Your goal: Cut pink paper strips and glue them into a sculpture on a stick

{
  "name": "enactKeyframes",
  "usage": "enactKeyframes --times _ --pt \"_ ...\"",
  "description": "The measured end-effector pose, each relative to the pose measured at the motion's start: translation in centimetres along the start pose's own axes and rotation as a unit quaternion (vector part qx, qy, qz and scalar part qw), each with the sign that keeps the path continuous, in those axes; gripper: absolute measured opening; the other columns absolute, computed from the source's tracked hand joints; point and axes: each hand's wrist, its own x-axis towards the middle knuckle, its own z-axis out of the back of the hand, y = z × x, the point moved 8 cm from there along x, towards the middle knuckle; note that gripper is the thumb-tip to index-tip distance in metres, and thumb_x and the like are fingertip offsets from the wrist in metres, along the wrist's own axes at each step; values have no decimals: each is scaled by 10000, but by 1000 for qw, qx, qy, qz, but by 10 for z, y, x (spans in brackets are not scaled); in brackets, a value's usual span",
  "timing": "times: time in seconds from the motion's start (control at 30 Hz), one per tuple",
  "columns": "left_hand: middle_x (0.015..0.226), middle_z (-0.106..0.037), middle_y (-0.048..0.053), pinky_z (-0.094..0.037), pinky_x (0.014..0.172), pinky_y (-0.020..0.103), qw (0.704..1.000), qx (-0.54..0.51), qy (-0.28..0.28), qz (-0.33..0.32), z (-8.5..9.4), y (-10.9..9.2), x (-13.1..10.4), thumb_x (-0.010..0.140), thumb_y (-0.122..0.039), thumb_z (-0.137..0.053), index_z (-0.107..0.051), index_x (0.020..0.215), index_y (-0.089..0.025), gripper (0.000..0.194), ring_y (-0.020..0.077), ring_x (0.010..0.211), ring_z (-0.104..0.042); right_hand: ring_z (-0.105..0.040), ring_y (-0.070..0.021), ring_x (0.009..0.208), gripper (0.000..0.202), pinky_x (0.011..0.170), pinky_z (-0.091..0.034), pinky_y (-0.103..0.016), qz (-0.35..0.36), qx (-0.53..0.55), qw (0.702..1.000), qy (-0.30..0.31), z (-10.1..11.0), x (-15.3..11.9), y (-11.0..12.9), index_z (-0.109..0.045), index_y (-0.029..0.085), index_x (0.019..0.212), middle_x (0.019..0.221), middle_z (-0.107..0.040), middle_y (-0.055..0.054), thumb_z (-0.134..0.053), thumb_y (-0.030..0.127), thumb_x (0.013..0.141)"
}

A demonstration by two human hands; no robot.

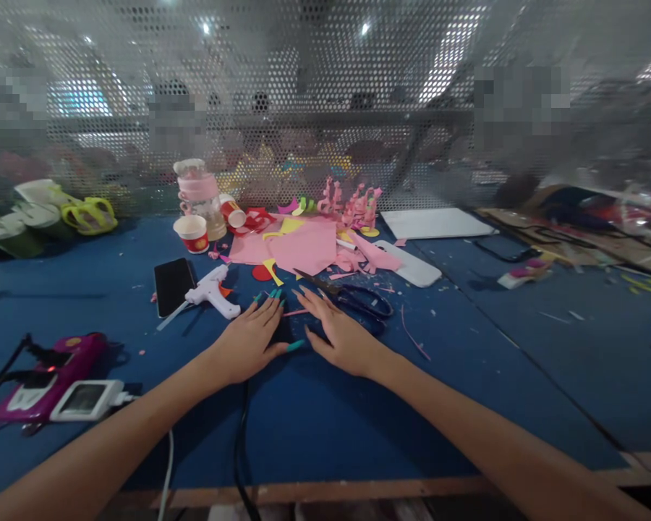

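My left hand (250,339) lies flat with its fingers stretched out, palm down on the blue tabletop (325,427). Opposite it, my right hand (346,334) is also flat, fingers extended. A thin pink strip (295,313) shows in the gap between them, its ends hidden beneath the hands. Scissors (364,298) with dark blue handles lie just beyond my right hand. A white glue gun (213,292) rests on its side by my left fingertips, next to a black phone (173,284). Another thin pink strip (414,334) lies right of my right hand.
Pink sheets (298,246) and scraps lie ahead, before a perforated metal screen (315,79). Paper cups, including one red-and-white cup (192,235), stand by a bottle (211,210). A white phone (412,265) lies right; a purple power strip (76,358) with cables sits left.
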Motion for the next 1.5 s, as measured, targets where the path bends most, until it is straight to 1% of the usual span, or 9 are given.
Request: enactKeyframes --times 0.17,0.33,0.53,0.77,0.83,0.97,1.1,1.3,1.5 --pt "1332 -348 196 -268 1007 405 1000 1 15 -6 1 0 -1 835 -480 -279 -346 1264 -31 625 255 1252 -294 -326 -219 1238 564 983 -338 -447 -3 0 1000 10 -3 -1 -2 -176 51 1322 1273 -437 -193 -344 189 801" --pt "1326 -358 202 -278 1000 395 1000 5 15 -21 3 -5 -4 836 -471 -288 -345 1262 -26 619 252 1249 -300 -365 -232 1215 574 955 -378 -439 -11 -6 1000 11 -4 -4 -5 -171 47 1317 1249 -467 -189 -353 184 790" --pt "1315 -377 205 -280 996 386 999 22 2 -30 3 -9 -6 824 -489 -304 -365 1248 -28 630 251 1243 -314 -352 -233 1222 591 957 -383 -431 10 -40 999 14 -2 -6 1 -163 41 1318 1237 -484 -178 -355 159 772" --pt "1314 -372 218 -286 991 397 999 13 3 -29 2 -10 -6 814 -488 -337 -365 1244 -22 635 263 1241 -315 -361 -241 1216 601 977 -363 -440 25 -57 998 15 -2 -7 4 -171 13 1306 1219 -501 -181 -364 158 756" --pt "1311 -368 227 -292 987 403 999 12 6 -29 1 -11 -6 808 -487 -356 -365 1243 -12 644 272 1238 -315 -372 -245 1208 608 974 -366 -444 30 -63 997 12 -2 -7 5 -164 5 1305 1211 -509 -181 -364 152 750" --pt "1300 -383 227 -299 985 404 1000 14 7 -26 1 -12 -6 803 -472 -383 -381 1234 -18 626 274 1230 -329 -410 -242 1182 623 960 -385 -445 39 -79 996 4 -1 -8 8 -153 29 1312 1193 -528 -168 -363 141 737" --pt "1294 -394 227 -308 980 410 1000 15 2 -24 1 -13 -6 797 -455 -411 -392 1225 -20 611 277 1223 -341 -460 -247 1140 597 957 -393 -436 39 -94 995 3 -2 -7 9 -201 5 1291 1175 -538 -181 -361 131 729" --pt "1279 -426 213 -326 968 415 999 20 -22 -28 0 -15 -7 799 -430 -425 -411 1209 -43 565 270 1212 -364 -474 -241 1127 581 954 -398 -435 40 -122 992 0 -2 -9 11 -205 21 1295 1161 -554 -166 -347 130 743" --pt "1251 -458 215 -354 952 407 998 54 -24 -38 1 -21 -8 795 -372 -462 -443 1180 -29 516 277 1184 -403 -503 -245 1096 534 955 -399 -423 46 -148 988 0 -5 -11 14 -234 -24 1277 1132 -569 -185 -322 132 774"
